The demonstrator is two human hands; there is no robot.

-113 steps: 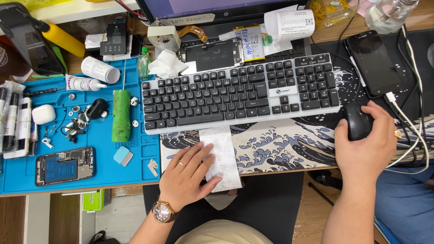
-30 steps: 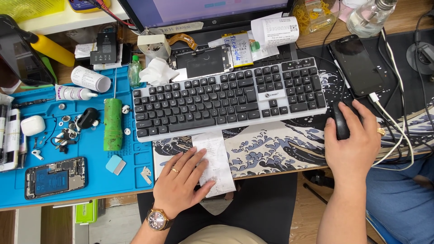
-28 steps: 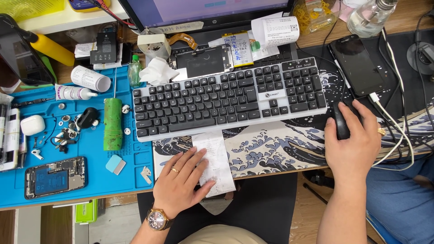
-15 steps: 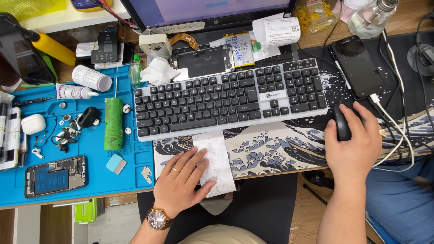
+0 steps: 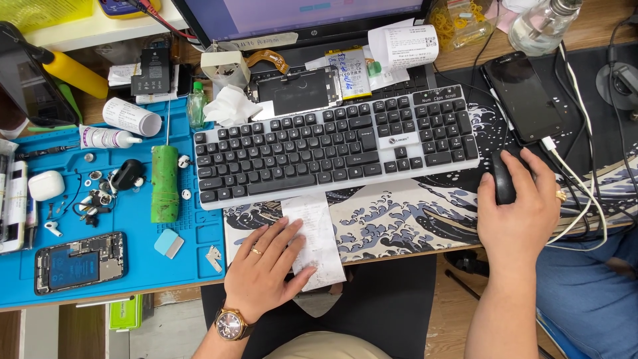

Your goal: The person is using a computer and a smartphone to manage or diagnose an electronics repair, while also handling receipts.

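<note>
My left hand (image 5: 262,271) lies flat with fingers spread on a long white paper receipt (image 5: 318,236) at the desk's front edge, just below the black and silver keyboard (image 5: 335,149). It wears a ring and a wristwatch. My right hand (image 5: 518,206) rests over a black computer mouse (image 5: 503,176) on the wave-patterned desk mat (image 5: 405,216), right of the keyboard.
A blue repair mat (image 5: 143,262) on the left holds an opened phone (image 5: 80,262), a green roll (image 5: 164,184), small parts and an earbud case (image 5: 45,185). A black phone (image 5: 525,98) with a white cable lies at the right. A monitor (image 5: 299,16) stands behind the keyboard.
Both hands stay where they were, the left on the receipt and the right on the mouse. Only the view has shifted slightly.
</note>
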